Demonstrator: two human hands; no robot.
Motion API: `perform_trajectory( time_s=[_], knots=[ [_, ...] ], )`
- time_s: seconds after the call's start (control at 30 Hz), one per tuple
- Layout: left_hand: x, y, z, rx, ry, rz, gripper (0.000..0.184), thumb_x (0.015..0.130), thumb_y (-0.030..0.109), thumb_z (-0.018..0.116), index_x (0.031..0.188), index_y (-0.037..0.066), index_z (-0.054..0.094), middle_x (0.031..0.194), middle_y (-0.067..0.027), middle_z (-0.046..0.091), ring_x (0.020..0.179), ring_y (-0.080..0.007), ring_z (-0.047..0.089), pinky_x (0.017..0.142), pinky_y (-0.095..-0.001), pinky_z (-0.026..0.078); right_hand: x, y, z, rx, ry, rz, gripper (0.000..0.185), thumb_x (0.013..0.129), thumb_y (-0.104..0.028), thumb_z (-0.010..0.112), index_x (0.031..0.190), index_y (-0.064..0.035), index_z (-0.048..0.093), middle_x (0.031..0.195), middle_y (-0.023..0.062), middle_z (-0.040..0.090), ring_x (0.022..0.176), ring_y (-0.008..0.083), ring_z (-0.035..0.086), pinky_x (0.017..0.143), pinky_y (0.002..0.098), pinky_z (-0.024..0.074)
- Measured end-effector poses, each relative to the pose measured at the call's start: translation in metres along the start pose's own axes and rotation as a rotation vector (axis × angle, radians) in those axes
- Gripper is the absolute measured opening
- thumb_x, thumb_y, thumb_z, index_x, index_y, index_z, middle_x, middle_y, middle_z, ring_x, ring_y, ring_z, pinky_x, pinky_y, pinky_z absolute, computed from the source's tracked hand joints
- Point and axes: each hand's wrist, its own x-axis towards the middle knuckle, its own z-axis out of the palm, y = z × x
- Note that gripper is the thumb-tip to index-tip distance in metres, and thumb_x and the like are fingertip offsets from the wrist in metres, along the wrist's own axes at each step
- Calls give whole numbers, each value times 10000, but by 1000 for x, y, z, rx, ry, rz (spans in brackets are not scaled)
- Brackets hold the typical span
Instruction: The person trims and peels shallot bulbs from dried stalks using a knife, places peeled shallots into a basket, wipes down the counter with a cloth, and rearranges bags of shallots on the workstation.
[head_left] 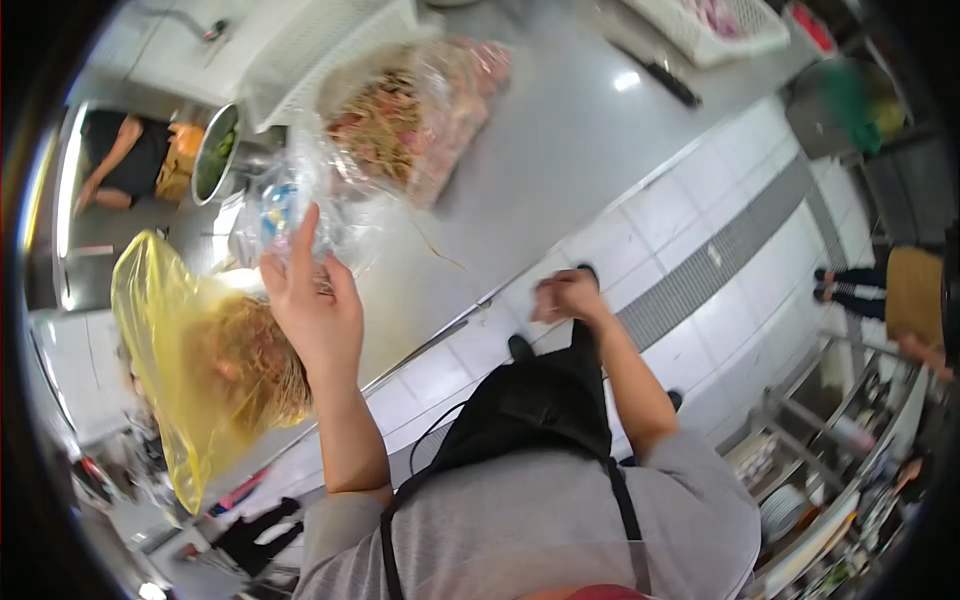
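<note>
My left hand (315, 315) is over the steel counter with its fingers apart, the index finger stretched out. Under and beyond its fingertips lies a crumpled clear plastic bag (280, 205) with blue print; whether they touch it I cannot tell. A yellow plastic bag (165, 320) holding brownish shredded food (255, 360) sits left of that hand. Farther back, an open clear bag (440, 120) holds shredded food (380, 120) and pinkish pieces. My right hand (570, 296) hangs past the counter edge, slightly blurred, its fingers curled in and nothing visible in them.
A knife (670, 80) lies near a white basket (735, 40) on the steel counter (560, 130). A metal pot (228, 150) with green vegetables stands at the left. Other people (110, 160) are around the kitchen. A floor grate (700, 270) crosses the tiles; metal racks (800, 410) stand at right.
</note>
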Motion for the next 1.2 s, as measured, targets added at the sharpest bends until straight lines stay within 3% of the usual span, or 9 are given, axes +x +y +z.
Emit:
perform_trajectory(
  time_s=[0.03,0.07,0.23,0.33,0.43,0.57,0.83,1.03,1.2],
  knots=[
    [0,-5,-5,-11,46,-36,430,695,25,582,1110,135,559,1049,-148,499,718,-209,492,633,-287,419,-35,-73,-31,142,225,190,162,664,-89,505,757,12,591,831,108,603,831,185,574,671,283,459],
    [-2,-7,-8,47,119,9,434,696,33,590,1113,152,558,1064,-145,487,794,-227,501,696,-291,420,-48,-69,-74,-590,344,-308,173,655,-47,470,748,14,602,792,89,577,747,169,560,652,268,446],
    [9,20,-36,-65,394,190,352,685,32,624,1030,95,594,1047,-167,501,905,-277,501,771,-360,430,-91,-280,-100,-363,518,-490,237,650,0,433,782,-1,631,808,78,546,792,181,527,694,276,436],
    [41,42,-19,-612,-177,-253,219,735,44,568,942,-24,579,896,-234,564,771,-315,581,650,-357,473,-29,-315,-100,-689,539,-769,232,685,-14,450,830,-24,630,866,105,564,885,209,520,724,294,437],
    [66,12,34,-76,-257,-244,325,751,50,526,1045,-80,483,1024,-301,498,770,-375,582,641,-404,481,2,-347,-57,-1479,634,-757,216,740,-65,510,930,-63,611,935,142,574,953,260,517,759,331,437],
    [89,-15,83,27,130,-390,590,735,83,525,1248,-55,269,1208,-336,328,1023,-451,443,845,-443,398,35,-381,38,-529,-115,-817,235,755,-78,544,985,-57,586,1051,163,531,960,263,522,812,359,413],
    [126,-33,70,255,347,-441,738,655,129,584,1301,6,249,1286,-266,287,1229,-411,205,975,-547,154,131,-405,47,-1464,269,-852,467,742,-102,473,1207,-77,441,1370,223,155,1267,447,29,1024,449,201],
    [132,-62,49,59,-101,-561,192,663,100,599,821,-9,589,801,-175,600,759,-346,588,642,-417,475,138,-424,6,-1487,63,-592,464,709,-48,468,1172,-72,489,1089,226,484,951,351,513,783,406,444],
    [127,-65,47,-1271,130,-903,120,706,101,575,817,54,565,723,-37,472,579,-179,488,514,-304,446,148,-418,-20,-561,-331,-271,414,661,-43,613,1072,-46,567,768,88,587,676,175,563,592,283,438]
  ],
)
